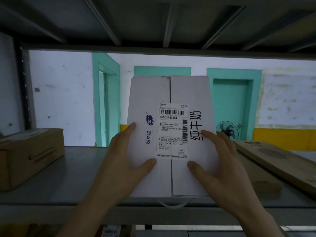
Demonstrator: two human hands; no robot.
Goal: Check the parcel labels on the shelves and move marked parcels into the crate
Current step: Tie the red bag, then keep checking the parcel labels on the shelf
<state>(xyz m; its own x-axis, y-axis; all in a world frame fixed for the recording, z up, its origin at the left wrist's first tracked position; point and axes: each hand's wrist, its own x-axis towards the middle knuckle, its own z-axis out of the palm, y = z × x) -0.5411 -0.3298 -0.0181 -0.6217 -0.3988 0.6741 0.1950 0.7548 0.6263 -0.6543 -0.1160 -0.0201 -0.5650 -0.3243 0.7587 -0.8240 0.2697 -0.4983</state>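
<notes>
A white cardboard parcel (171, 93) is tilted up on the grey metal shelf (82, 168), its top face turned toward me. A shipping label (172, 130) with barcodes sits in the middle of that face, beside large black printed characters. My left hand (124, 161) grips the parcel's left edge, thumb lying across the front. My right hand (217, 161) grips the right edge the same way. A white carry handle (172, 203) hangs below the parcel's lower edge. No crate is in view.
A brown cardboard box (29, 154) stands on the shelf at the left. Flat brown parcels (273, 161) lie stacked at the right. The upper shelf's underside (153, 23) hangs close overhead. Behind are a white wall, green doors and a fan (227, 130).
</notes>
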